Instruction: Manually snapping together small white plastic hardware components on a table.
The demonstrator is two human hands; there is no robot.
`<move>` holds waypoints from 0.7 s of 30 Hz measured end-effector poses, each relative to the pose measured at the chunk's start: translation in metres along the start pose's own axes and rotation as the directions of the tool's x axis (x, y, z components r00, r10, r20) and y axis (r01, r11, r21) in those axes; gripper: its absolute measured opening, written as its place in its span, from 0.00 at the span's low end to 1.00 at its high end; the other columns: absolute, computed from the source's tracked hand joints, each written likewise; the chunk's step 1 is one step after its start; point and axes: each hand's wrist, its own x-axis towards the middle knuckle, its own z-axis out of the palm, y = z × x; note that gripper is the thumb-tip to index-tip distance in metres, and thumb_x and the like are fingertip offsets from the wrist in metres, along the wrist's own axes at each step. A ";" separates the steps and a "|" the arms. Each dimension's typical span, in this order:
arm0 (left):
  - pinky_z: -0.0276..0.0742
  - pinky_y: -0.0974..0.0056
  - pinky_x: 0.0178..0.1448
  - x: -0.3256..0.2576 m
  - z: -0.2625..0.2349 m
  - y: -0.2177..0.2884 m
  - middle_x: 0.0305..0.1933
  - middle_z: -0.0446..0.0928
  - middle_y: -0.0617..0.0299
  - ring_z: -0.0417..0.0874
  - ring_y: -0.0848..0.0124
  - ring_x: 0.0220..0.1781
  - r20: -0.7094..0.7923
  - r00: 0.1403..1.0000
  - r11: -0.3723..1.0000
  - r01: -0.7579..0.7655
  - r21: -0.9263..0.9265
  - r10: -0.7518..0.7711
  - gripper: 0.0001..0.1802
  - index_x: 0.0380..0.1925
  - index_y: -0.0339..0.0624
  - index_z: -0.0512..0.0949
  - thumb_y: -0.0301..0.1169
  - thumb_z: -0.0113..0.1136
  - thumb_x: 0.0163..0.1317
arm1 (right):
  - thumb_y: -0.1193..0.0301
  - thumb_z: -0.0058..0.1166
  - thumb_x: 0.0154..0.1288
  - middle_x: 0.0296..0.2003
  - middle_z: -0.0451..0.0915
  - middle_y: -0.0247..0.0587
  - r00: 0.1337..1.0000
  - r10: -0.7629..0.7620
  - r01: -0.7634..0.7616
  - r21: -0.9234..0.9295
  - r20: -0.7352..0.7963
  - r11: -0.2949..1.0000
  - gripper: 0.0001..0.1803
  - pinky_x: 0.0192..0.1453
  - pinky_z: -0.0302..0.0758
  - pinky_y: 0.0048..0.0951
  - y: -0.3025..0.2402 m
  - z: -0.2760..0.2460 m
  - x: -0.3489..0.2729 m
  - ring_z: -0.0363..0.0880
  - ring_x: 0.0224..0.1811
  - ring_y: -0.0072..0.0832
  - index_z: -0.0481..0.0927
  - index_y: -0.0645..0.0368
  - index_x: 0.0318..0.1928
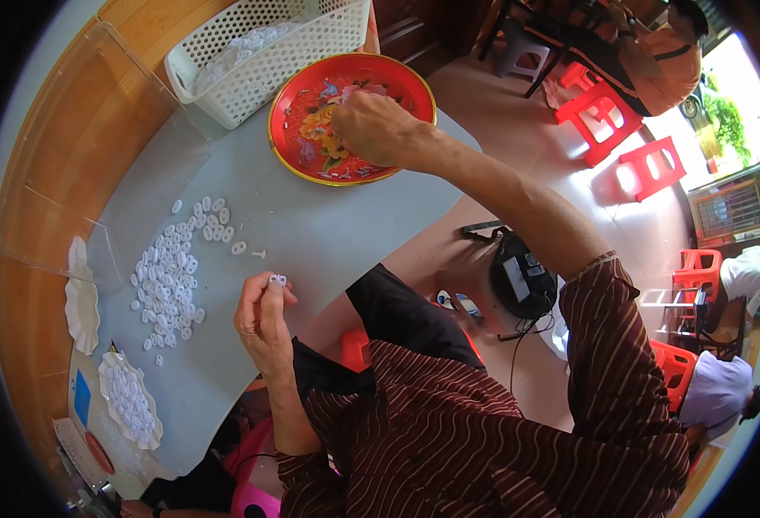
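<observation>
Between the thumb and fingers of my left hand is a small white plastic piece with two holes, held up over the near edge of the grey table. My right hand reaches down into a round red tray with a gold rim and a flower pattern. Its fingers are closed and pointed at the tray's bottom, where tiny pale bits lie; what they pinch is hidden. Left of the tray, a loose pile of matching white oval pieces spreads over the table. One small white T-shaped part lies close by.
A white perforated basket with white pieces stands behind the tray. At the left are a clear plastic sheet and a scalloped dish of small white parts. A black bag and red stools stand on the floor; other people sit beyond.
</observation>
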 end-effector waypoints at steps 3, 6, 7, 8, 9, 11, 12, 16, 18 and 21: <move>0.69 0.70 0.39 0.000 -0.001 0.001 0.22 0.72 0.63 0.72 0.76 0.29 0.002 1.000 0.999 -0.006 0.036 0.006 0.07 0.31 0.33 0.75 0.26 0.50 0.60 | 0.74 0.58 0.51 0.32 0.80 0.55 0.997 -0.045 0.050 -0.088 0.068 0.995 0.08 0.37 0.79 0.41 -0.006 -0.005 0.007 0.82 0.36 0.45 0.80 0.65 0.32; 0.67 0.72 0.37 0.000 -0.001 0.002 0.21 0.71 0.63 0.70 0.77 0.28 0.016 1.000 0.999 -0.007 0.048 0.006 0.07 0.31 0.33 0.75 0.27 0.51 0.60 | 0.75 0.60 0.50 0.32 0.80 0.54 0.989 -0.037 0.050 -0.086 0.143 0.995 0.08 0.36 0.78 0.41 -0.006 -0.012 0.013 0.82 0.35 0.45 0.79 0.67 0.30; 0.66 0.72 0.36 0.000 -0.001 0.002 0.21 0.71 0.63 0.70 0.78 0.28 0.019 1.000 0.999 -0.005 0.039 0.004 0.07 0.31 0.33 0.75 0.27 0.51 0.61 | 0.75 0.60 0.50 0.32 0.79 0.54 0.980 -0.005 0.015 -0.049 0.200 0.999 0.08 0.36 0.77 0.41 -0.005 -0.015 0.015 0.81 0.35 0.44 0.78 0.69 0.27; 0.65 0.73 0.35 0.000 0.000 0.003 0.21 0.71 0.63 0.69 0.78 0.27 0.023 1.000 1.000 -0.004 0.029 0.003 0.07 0.31 0.33 0.75 0.27 0.51 0.61 | 0.75 0.60 0.50 0.32 0.79 0.54 0.980 -0.008 0.018 -0.053 0.199 0.998 0.08 0.36 0.77 0.41 0.000 -0.013 0.015 0.81 0.35 0.44 0.78 0.69 0.27; 0.65 0.73 0.35 0.000 -0.001 0.001 0.21 0.71 0.63 0.69 0.78 0.27 0.014 1.000 1.000 -0.003 0.029 0.003 0.07 0.31 0.33 0.75 0.27 0.51 0.61 | 0.74 0.62 0.48 0.29 0.79 0.52 0.993 0.007 -0.001 -0.053 0.117 0.999 0.09 0.35 0.77 0.39 0.007 -0.007 0.013 0.81 0.33 0.42 0.78 0.68 0.27; 0.64 0.73 0.34 -0.001 -0.001 -0.003 0.21 0.71 0.64 0.69 0.79 0.27 0.016 0.999 0.999 -0.039 -0.025 0.039 0.08 0.31 0.33 0.75 0.28 0.51 0.61 | 0.73 0.63 0.47 0.27 0.79 0.51 0.999 0.019 -0.017 -0.058 0.036 0.998 0.10 0.34 0.76 0.37 0.015 -0.003 0.007 0.81 0.31 0.40 0.77 0.68 0.26; 0.64 0.73 0.34 -0.001 -0.002 -0.003 0.21 0.71 0.64 0.69 0.79 0.27 0.009 0.999 0.999 -0.036 -0.026 0.036 0.08 0.31 0.33 0.75 0.28 0.51 0.61 | 0.73 0.64 0.46 0.24 0.78 0.48 1.000 0.026 -0.025 0.069 -0.013 0.997 0.10 0.33 0.76 0.35 0.014 -0.003 0.004 0.80 0.29 0.39 0.78 0.67 0.26; 0.64 0.73 0.34 0.000 -0.005 -0.004 0.21 0.71 0.65 0.68 0.79 0.27 0.016 0.999 0.999 -0.044 0.003 0.044 0.07 0.31 0.34 0.76 0.28 0.51 0.62 | 0.73 0.63 0.45 0.19 0.77 0.41 0.978 0.012 0.050 0.296 -0.206 0.954 0.08 0.30 0.75 0.28 0.004 0.006 -0.004 0.78 0.25 0.33 0.79 0.65 0.26; 0.64 0.73 0.34 0.000 -0.004 -0.004 0.21 0.71 0.65 0.68 0.80 0.27 0.028 0.998 0.999 -0.047 0.002 0.047 0.07 0.31 0.35 0.76 0.28 0.51 0.62 | 0.73 0.62 0.45 0.20 0.79 0.40 0.970 0.036 0.053 0.352 -0.240 0.934 0.08 0.31 0.75 0.27 0.004 0.013 -0.005 0.79 0.25 0.30 0.80 0.65 0.27; 0.63 0.73 0.33 0.000 -0.001 -0.004 0.21 0.71 0.66 0.68 0.80 0.26 0.029 0.998 0.998 -0.053 -0.045 0.054 0.07 0.31 0.35 0.76 0.27 0.52 0.62 | 0.73 0.61 0.46 0.23 0.80 0.39 0.967 0.103 0.026 0.494 -0.232 0.869 0.09 0.32 0.76 0.25 0.004 0.012 -0.007 0.79 0.26 0.23 0.81 0.64 0.30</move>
